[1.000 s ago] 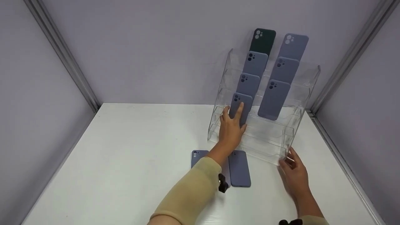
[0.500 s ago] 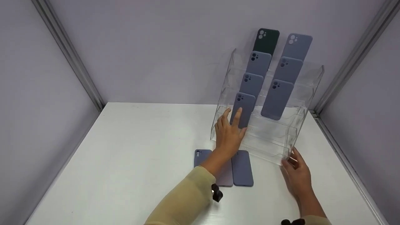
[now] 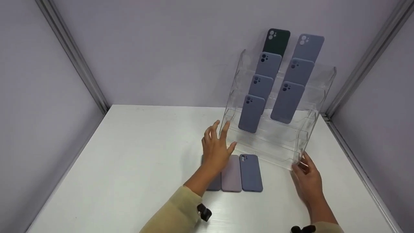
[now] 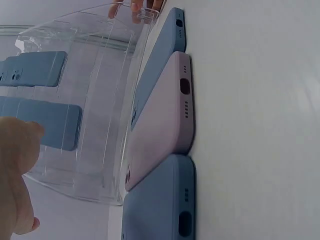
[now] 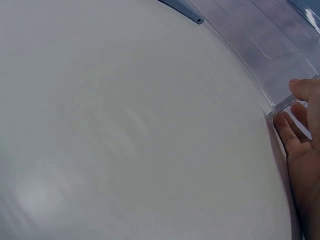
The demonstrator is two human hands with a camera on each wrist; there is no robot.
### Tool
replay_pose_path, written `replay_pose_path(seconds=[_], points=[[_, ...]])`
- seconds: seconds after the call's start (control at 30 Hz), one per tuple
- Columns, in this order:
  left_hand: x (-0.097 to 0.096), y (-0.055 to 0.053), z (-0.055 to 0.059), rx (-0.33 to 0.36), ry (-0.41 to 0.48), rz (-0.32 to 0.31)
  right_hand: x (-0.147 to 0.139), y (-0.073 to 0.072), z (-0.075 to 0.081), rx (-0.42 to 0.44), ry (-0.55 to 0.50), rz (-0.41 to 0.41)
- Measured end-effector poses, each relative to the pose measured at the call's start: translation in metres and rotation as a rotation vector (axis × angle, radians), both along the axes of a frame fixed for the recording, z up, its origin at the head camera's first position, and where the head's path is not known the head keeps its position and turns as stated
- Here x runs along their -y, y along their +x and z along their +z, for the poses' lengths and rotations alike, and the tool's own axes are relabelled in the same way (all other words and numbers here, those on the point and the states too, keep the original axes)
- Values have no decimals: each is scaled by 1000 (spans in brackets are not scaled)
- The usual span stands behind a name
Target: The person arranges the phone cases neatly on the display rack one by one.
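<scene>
A clear acrylic tiered rack point(image 3: 275, 139) stands tilted across the right of the table, holding phone cases in two columns. The lowest case of its left column point(image 3: 251, 115) is blue-grey, upright and untouched. My left hand point(image 3: 215, 150) hovers with spread fingers by the rack's front left corner, over the cases on the table, holding nothing. Three cases lie flat there: a blue-grey one point(image 3: 214, 186) partly hidden by that hand, a pinkish one point(image 3: 231, 176) in the middle, a blue-grey one point(image 3: 251, 174) at the right. My right hand point(image 3: 309, 181) grips the rack's front right corner.
A dark green case point(image 3: 277, 41) tops the left column. The right column holds three blue-grey cases, the lowest point(image 3: 287, 103) fully visible. Pale panels enclose the white table point(image 3: 129, 168), with metal corner posts point(image 3: 74, 58) at the back.
My left hand has let go of the lowest left-column case and drawn back left and down toward the table cases, uncovering it. My right hand keeps its hold on the rack.
</scene>
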State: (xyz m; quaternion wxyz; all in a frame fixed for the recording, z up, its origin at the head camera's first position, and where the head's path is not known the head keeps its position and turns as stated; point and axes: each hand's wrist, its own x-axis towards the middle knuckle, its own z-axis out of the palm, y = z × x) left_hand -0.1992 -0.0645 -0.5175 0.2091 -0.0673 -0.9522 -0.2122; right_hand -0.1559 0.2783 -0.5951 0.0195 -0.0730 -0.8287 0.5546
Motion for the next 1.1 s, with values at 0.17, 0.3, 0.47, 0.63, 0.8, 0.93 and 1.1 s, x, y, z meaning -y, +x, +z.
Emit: replay_pose_path(seconds=[0.17, 0.3, 0.47, 0.63, 0.8, 0.93, 1.1], points=[[23, 11, -6, 115, -24, -28, -1, 0, 1, 2, 6, -3], [38, 24, -15, 216, -74, -45, -2, -2, 0, 2, -4, -4], [52, 43, -22, 379, -156, -52, 0, -1, 0, 28, -19, -12], [63, 52, -28, 484, -197, -59, 0, 0, 1, 10, -19, -11], [72, 52, -30, 523, -258, -66, 0, -1, 1, -23, -2, -9], [76, 52, -30, 543, -345, -71, 1, 0, 0, -22, -2, 1], [78, 54, -30, 558, -414, -83, 0, 1, -1, -21, 0, 8]])
